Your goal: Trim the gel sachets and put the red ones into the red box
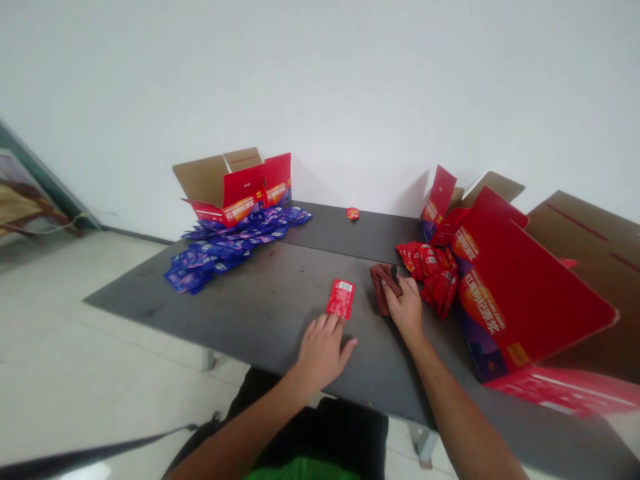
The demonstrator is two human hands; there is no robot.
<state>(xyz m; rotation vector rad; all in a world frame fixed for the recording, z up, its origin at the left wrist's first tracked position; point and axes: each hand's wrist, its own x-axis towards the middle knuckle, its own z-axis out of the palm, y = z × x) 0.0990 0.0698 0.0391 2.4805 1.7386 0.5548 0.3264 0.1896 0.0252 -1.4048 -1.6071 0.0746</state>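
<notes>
A red sachet (342, 297) with a white label lies flat on the grey table in front of me. The fingertips of my left hand (323, 348) rest at its near edge, fingers stretched out and thumb apart. To the right, my right hand (406, 307) is closed on a brown cloth (382, 287). A dark bit, possibly a pen or marker, shows by its fingers; I cannot make it out fully. Just beyond that hand is a pile of red sachets (434, 270).
Blue-purple sachets (220, 250) spread over the table's left side before an open red carton (235, 193). A small red packet (353, 213) lies near the wall. On the right stand a smaller open carton (440, 207) and a large open red carton (525, 293).
</notes>
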